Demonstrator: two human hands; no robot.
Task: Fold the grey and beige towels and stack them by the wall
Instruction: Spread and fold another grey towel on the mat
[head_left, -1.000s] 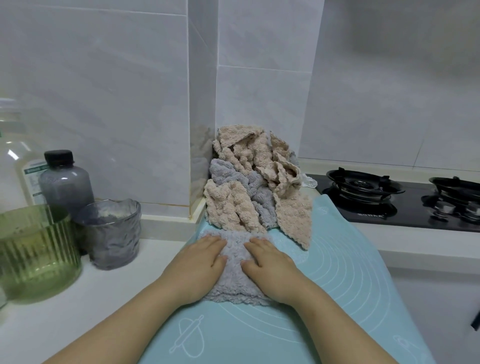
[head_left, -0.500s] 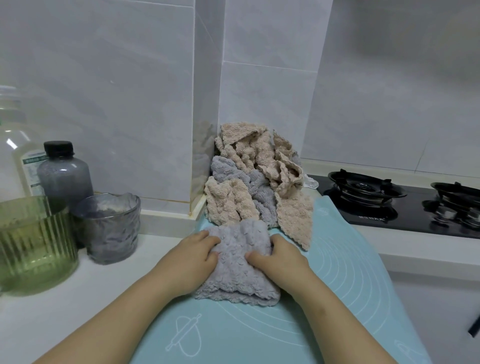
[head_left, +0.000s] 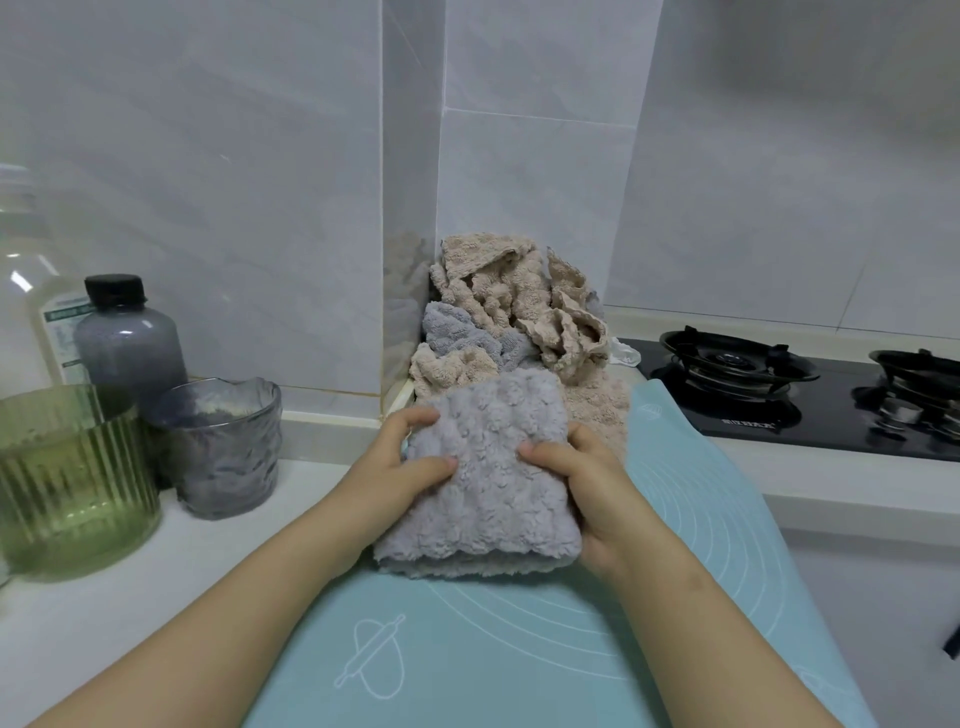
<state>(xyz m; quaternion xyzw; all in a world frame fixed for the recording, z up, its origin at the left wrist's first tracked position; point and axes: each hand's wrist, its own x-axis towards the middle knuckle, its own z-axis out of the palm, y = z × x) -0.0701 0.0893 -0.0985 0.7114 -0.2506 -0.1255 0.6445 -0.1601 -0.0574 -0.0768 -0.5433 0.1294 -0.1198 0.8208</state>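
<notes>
A folded grey towel (head_left: 488, 467) is held up just above the light blue mat (head_left: 519, 649). My left hand (head_left: 395, 467) grips its left edge, thumb on top and fingers curled round the side. My right hand (head_left: 587, 473) grips the right edge the same way. Behind it, in the wall corner, lies a rumpled heap of beige towels (head_left: 509, 291) with another grey towel (head_left: 457, 332) tangled among them. One beige towel (head_left: 597, 410) spreads flat on the mat, partly hidden by the held towel.
At the left stand a green ribbed glass jar (head_left: 67, 478), a grey glass cup (head_left: 228, 447), a dark-capped bottle (head_left: 124, 338) and a clear bottle (head_left: 21, 280). A black gas hob (head_left: 779, 395) with two burners sits at the right. White tiled walls rise behind.
Both hands went from pressing flat on the grey towel to gripping its sides. The folded towel has been lifted off the mat and now covers the front of the heap.
</notes>
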